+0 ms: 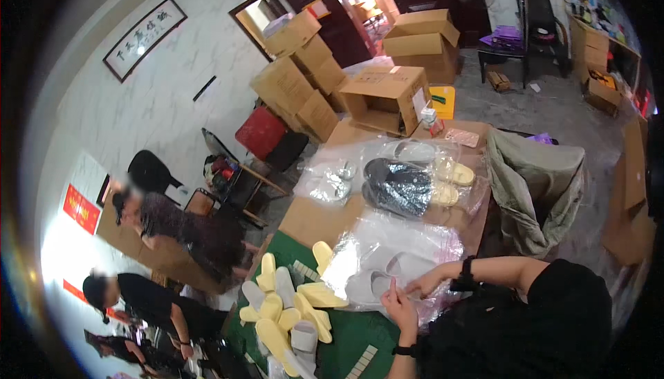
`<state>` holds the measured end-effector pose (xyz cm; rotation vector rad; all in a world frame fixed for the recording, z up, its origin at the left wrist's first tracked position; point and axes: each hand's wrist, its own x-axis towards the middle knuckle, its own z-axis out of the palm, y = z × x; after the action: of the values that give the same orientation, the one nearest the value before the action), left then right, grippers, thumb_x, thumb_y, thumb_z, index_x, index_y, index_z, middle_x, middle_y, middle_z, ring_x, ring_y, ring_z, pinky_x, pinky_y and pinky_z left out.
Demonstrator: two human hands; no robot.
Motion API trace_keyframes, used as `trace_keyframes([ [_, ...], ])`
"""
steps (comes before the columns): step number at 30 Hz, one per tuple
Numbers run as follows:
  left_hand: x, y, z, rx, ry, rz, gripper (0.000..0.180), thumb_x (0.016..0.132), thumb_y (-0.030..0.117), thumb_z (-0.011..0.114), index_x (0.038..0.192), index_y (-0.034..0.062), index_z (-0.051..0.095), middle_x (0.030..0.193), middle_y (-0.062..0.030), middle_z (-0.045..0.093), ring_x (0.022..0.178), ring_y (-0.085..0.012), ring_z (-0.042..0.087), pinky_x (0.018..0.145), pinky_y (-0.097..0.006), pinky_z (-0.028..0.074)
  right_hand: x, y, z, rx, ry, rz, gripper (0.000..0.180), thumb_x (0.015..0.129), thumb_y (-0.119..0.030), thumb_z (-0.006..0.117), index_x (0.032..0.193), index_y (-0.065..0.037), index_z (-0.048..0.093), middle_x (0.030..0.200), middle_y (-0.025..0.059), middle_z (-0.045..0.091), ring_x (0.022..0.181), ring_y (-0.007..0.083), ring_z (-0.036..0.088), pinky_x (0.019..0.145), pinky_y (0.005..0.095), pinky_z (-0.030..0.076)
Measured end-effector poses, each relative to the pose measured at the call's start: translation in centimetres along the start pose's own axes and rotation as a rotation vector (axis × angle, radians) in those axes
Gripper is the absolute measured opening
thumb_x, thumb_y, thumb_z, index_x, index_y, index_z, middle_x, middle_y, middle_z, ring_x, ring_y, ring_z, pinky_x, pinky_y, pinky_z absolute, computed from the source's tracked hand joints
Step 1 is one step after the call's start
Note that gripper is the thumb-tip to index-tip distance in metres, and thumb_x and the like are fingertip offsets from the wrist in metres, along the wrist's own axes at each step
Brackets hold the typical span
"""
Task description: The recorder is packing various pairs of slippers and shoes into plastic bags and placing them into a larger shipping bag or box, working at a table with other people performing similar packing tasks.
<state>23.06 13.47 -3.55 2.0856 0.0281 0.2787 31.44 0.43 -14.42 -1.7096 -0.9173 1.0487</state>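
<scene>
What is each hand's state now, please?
Left hand: curled at the clear plastic bag; grip cannot be told.
Right hand: at the bagged grey slides; grip unclear.

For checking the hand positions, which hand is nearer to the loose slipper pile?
Left. The left hand is to the right of the loose slipper pile, across a gap; the right hand is farther right, at the bagged grey slippers.

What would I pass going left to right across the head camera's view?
Red wall poster → loose yellow and grey slippers → bagged pale grey slippers under the hands → grey-green fabric → upright cardboard.
</scene>
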Motion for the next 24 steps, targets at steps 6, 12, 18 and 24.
trace_keyframes([
  [6,-0.6,2.4,0.7,-0.245,-0.186,0.042,0.027,0.09,0.007,0.045,0.113,0.0022,0.06,0.084,-0.0091,0.057,0.077,-0.0165,0.055,0.069,-0.028,0.046,-4.4,-4.4,3.0,0.06,0.346,-0.075,0.041,0.081,-0.021,0.059,0.116,-0.002,0.051,0.102,0.0169,0.062,0.091,0.0241,0.058,0.082,0.035,0.044],
  [12,-0.2,6.9,1.0,-0.026,-0.002,0.556,0.046,0.085,0.01,0.053,0.127,-0.0029,0.039,0.126,-0.023,0.043,0.117,-0.0361,0.04,0.102,-0.044,0.026,-7.0,-10.9,-4.3,-0.527,0.879,-0.253,0.022,0.083,-0.018,0.056,0.097,-0.001,0.061,0.094,0.016,0.064,0.086,0.032,0.059,0.078,0.0386,0.046],
  [18,0.6,3.1,3.5,0.101,-0.021,0.286,0.05,0.08,0.01,0.057,0.124,-0.0036,0.038,0.128,-0.0279,0.036,0.12,-0.0418,0.033,0.102,-0.047,0.025,-9.3,-17.6,-13.0,-0.879,1.285,-0.376,0.018,0.081,-0.017,0.057,0.096,-0.008,0.06,0.109,0.0092,0.058,0.104,0.0275,0.052,0.088,0.0442,0.038],
  [24,1.4,-4.3,8.6,0.3,-0.235,0.168,0.043,0.08,0.019,0.059,0.117,0.0012,0.05,0.119,-0.0241,0.048,0.115,-0.0397,0.042,0.097,-0.045,0.034,-6.9,-13.4,-19.6,-0.911,1.372,-0.35,0.013,0.081,-0.02,0.058,0.087,-0.009,0.062,0.116,0.0059,0.054,0.112,0.0264,0.046,0.094,0.0487,0.032],
])
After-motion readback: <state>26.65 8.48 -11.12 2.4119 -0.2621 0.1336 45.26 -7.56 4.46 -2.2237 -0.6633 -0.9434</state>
